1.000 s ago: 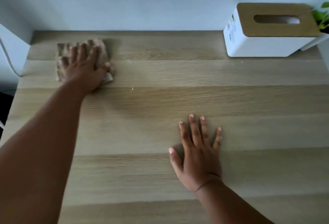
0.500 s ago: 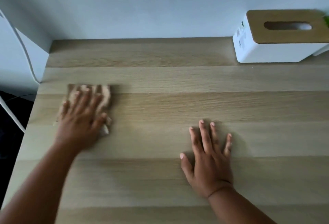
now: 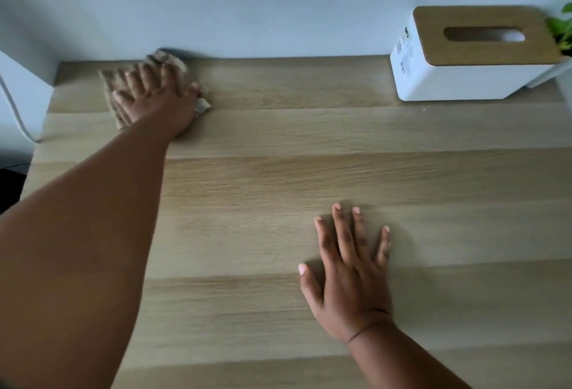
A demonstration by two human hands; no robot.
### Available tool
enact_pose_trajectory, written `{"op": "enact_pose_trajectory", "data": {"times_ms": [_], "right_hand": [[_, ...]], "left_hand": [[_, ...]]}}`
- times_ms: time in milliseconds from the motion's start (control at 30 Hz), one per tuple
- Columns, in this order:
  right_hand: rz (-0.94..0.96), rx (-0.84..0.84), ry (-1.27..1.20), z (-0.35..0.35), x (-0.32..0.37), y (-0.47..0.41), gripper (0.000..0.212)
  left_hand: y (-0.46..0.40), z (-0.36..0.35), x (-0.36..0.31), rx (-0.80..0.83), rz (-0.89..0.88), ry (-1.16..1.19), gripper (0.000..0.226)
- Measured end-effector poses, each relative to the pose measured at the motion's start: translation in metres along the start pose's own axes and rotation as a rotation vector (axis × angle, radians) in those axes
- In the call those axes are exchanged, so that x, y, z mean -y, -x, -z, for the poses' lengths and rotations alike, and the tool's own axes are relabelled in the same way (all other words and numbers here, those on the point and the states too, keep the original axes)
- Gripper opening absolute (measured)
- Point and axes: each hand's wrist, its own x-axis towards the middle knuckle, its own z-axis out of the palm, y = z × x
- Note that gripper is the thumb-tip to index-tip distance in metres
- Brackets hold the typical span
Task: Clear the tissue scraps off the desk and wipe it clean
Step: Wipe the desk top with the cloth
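Desk (image 3: pixel 309 178): pale wood grain, fills view, far edge against wall.
Box (image 3: pixel 464 79): white, wood lid with slot, far right on desk.
Left hand (image 3: pixel 158 100): far left, fingers straight and spread, pressing flat on cloth, not gripping.
Right hand (image 3: pixel 349 280): near centre-right, palm down on bare desk, fingers spread and relaxed, holding nothing.
Cloth (image 3: pixel 167 59): tan, blurred, under left hand, touching far edge by wall.
Leaves (image 3: pixel 561 29): green, far right edge, behind box.
Speck (image 3: pixel 424 108): white, on desk just near of box.
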Motion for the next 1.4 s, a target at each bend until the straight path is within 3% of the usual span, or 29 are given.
{"op": "enact_pose_trajectory", "data": {"times_ms": [400,500,633,733,1000,1400], "right_hand": [[-0.006,0.019,0.016,0.003,0.001,0.000,0.081],[-0.010,0.039,0.016,0.005,0.001,0.000,0.081],[-0.030,0.073,0.026,0.007,0.002,-0.002,0.080],[-0.032,0.066,0.023,0.008,0.003,-0.001,0.080],[-0.042,0.030,-0.033,0.005,0.003,-0.001,0.080],[-0.038,0.063,-0.112,0.013,-0.001,0.000,0.083]], "left_hand": [[0.094,-0.037,-0.155,0.042,-0.505,-0.064,0.084],[0.121,-0.047,-0.156,0.033,-0.637,-0.090,0.080],[0.148,-0.056,-0.107,-0.065,-0.740,-0.089,0.076],[0.161,-0.055,-0.053,-0.133,-0.717,-0.074,0.074],[0.206,-0.056,0.077,-0.175,-0.370,-0.008,0.080],[0.324,-0.083,0.048,-0.055,-0.288,-0.044,0.084]]}}
